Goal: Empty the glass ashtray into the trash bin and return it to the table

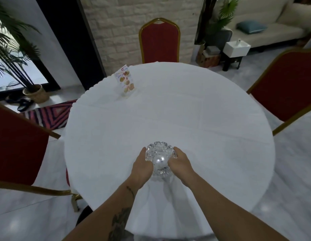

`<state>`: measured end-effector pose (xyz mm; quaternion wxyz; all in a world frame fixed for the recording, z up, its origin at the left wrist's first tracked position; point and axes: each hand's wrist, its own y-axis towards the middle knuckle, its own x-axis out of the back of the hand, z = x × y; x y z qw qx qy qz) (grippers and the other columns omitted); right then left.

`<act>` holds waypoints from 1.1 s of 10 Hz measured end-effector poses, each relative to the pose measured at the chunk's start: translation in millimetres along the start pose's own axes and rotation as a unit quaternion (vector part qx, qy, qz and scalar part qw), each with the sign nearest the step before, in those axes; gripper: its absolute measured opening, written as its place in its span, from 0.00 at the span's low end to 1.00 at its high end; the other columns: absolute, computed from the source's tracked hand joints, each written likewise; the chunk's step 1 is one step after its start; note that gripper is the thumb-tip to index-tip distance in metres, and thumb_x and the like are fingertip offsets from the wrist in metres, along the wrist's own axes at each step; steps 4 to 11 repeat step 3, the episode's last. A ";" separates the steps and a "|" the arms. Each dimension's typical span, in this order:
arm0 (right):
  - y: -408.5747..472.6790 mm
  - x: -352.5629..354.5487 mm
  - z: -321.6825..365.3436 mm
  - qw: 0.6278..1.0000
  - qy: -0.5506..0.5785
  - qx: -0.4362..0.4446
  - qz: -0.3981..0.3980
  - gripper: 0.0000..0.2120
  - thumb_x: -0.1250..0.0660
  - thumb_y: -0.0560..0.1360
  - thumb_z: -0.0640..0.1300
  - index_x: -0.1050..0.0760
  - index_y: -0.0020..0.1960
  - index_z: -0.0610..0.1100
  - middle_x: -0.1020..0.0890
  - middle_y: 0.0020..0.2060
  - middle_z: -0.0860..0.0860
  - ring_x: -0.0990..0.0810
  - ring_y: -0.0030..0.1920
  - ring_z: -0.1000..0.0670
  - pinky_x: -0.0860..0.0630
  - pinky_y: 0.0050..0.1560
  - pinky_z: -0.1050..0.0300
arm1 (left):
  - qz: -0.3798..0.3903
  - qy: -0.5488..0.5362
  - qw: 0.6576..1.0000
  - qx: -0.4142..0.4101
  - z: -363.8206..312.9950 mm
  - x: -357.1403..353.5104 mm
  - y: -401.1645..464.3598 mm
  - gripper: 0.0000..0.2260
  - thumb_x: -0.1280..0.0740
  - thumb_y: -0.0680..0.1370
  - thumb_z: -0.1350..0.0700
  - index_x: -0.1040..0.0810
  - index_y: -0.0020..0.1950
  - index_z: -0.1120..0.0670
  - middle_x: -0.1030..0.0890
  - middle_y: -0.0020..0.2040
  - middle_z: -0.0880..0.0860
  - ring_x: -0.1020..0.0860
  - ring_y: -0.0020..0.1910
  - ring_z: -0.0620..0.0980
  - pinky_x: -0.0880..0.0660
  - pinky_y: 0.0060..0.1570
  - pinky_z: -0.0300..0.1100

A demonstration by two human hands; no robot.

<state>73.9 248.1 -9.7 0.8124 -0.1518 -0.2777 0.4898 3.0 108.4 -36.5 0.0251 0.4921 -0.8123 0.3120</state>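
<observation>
A clear cut-glass ashtray (159,158) with a scalloped rim is at the near side of the round table with a white cloth (194,119). My left hand (142,166) grips its left side and my right hand (180,161) grips its right side. Whether the ashtray rests on the cloth or is lifted slightly, I cannot tell. Its inside looks shiny and I see no clear contents. No trash bin is identifiable in view.
A standing menu card (125,81) is on the table's far left. Red chairs with gold frames stand at the far side (159,42), the left (17,146) and the right (288,87). A potted palm (17,58) and a striped rug (52,115) lie to the left.
</observation>
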 end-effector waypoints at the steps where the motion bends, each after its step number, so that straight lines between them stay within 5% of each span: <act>1: -2.3 3.2 -1.4 1.000 -0.007 0.021 0.019 0.20 0.44 0.66 0.36 0.23 0.53 0.49 0.17 0.49 0.49 0.20 0.49 0.46 0.23 0.49 0.52 | -0.015 -0.012 1.000 -0.019 0.5 -6.3 -7.9 0.19 0.38 0.77 0.60 0.25 0.64 0.42 0.17 0.57 0.44 0.18 0.56 0.46 0.20 0.60 0.48; 2: -12.9 8.4 4.4 0.998 -0.045 0.040 0.031 0.19 0.41 0.69 0.35 0.23 0.55 0.49 0.17 0.49 0.51 0.19 0.51 0.47 0.23 0.50 0.53 | -0.026 0.007 0.999 -0.030 -12.0 -3.8 -25.5 0.14 0.38 0.79 0.60 0.24 0.60 0.43 0.19 0.53 0.40 0.19 0.59 0.47 0.23 0.53 0.39; 3: -23.1 8.5 7.6 0.994 -0.082 0.075 0.011 0.20 0.37 0.72 0.34 0.24 0.61 0.47 0.18 0.55 0.51 0.21 0.55 0.46 0.25 0.52 0.56 | -0.019 0.028 0.999 -0.021 -17.8 8.4 -37.8 0.20 0.40 0.79 0.65 0.27 0.64 0.43 0.23 0.61 0.39 0.27 0.67 0.50 0.26 0.59 0.39; 11: -23.1 8.5 7.6 0.994 -0.082 0.075 0.011 0.20 0.37 0.72 0.34 0.24 0.61 0.47 0.18 0.55 0.51 0.21 0.55 0.46 0.25 0.52 0.56 | -0.019 0.028 0.999 -0.021 -17.8 8.4 -37.8 0.20 0.40 0.79 0.65 0.27 0.64 0.43 0.23 0.61 0.39 0.27 0.67 0.50 0.26 0.59 0.39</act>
